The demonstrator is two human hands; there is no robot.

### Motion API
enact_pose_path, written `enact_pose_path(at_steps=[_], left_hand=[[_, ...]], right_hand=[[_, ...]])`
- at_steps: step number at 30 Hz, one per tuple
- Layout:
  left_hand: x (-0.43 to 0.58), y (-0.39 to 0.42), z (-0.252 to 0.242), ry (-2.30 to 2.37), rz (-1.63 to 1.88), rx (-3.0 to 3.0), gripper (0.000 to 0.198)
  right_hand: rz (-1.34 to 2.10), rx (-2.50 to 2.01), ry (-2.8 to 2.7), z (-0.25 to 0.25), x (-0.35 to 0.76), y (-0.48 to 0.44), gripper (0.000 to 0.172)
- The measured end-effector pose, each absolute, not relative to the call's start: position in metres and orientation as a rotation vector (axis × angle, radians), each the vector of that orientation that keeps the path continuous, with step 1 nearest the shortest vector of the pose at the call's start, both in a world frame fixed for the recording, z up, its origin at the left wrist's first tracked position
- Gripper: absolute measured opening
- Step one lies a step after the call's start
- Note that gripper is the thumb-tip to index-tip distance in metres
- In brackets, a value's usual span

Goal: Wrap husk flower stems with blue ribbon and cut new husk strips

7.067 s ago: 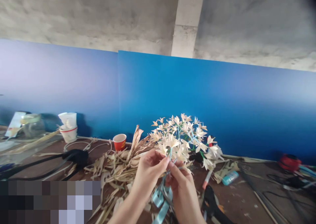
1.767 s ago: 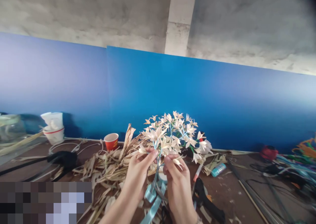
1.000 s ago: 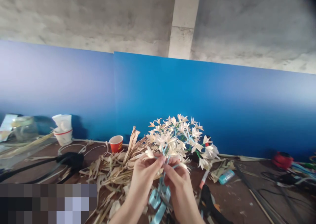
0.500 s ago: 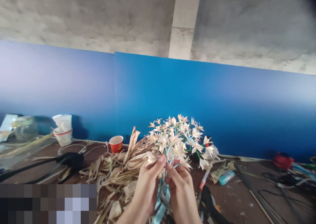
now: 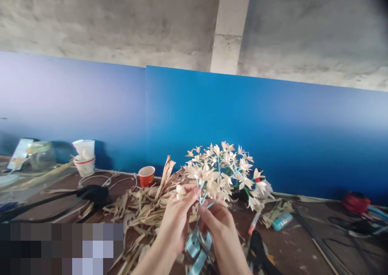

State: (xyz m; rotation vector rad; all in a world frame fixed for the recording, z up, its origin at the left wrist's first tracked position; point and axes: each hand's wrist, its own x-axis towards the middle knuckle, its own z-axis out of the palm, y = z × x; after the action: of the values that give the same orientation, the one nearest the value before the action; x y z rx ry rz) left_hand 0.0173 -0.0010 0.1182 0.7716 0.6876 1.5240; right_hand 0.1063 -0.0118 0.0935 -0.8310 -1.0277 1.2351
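My left hand (image 5: 179,211) is closed, its thumb and finger pinching a thin stem wrapped in light blue (image 5: 201,193). One pale flower (image 5: 181,192) pokes out beside that thumb. My right hand (image 5: 222,225) is closed on the same stem just below, fingers curled. Light blue ribbon (image 5: 198,263) hangs in loops beneath the hands. A grey, blade-like object shows between the palms; I cannot tell what it is or whether it is held. Behind the fingers spreads a bunch of cream, pointed-petal flowers (image 5: 245,181) on blue and green stems.
Dry husks (image 5: 142,210) cover the brown table left of my hands. A red paper cup (image 5: 146,177), white cup (image 5: 84,165) and glass jar (image 5: 42,156) stand farther back. Right lie a marker (image 5: 254,223), teal bottle (image 5: 282,221), black-handled tool (image 5: 260,252) and cables. A blue panel (image 5: 194,113) rises behind.
My hands have come slightly apart at the stem, the left shifting a little left and up. The ribbon loops below show more openly. The view has turned slightly left.
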Motion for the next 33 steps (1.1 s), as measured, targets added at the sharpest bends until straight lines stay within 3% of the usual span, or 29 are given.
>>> enact_pose_path(at_steps=[3,5,8,18,26,33], left_hand=[[0.004,0.006,0.117,0.808,1.657,0.869,0.025],[-0.004,0.01,0.117,0.877,1.699,0.967,0.023],[-0.007,0.011,0.117,0.901,1.666,1.035,0.019],[0.012,0.002,0.114,0.801,1.487,1.026,0.014],[0.021,-0.004,0.115,0.797,1.412,1.05,0.018],[0.029,-0.007,0.115,0.803,1.446,1.005,0.019]], right_hand=[[1.249,-1.007,-1.431,0.096,0.114,-0.017,0.021],[1.077,-1.043,-1.505,0.099,0.119,-0.022,0.021],[0.866,-0.998,-1.335,0.106,0.126,-0.03,0.017],[0.773,-1.011,-1.224,0.11,0.125,-0.031,0.033],[0.998,-0.972,-1.058,0.109,0.121,-0.031,0.033],[0.95,-0.922,-0.881,0.099,0.116,-0.027,0.027]])
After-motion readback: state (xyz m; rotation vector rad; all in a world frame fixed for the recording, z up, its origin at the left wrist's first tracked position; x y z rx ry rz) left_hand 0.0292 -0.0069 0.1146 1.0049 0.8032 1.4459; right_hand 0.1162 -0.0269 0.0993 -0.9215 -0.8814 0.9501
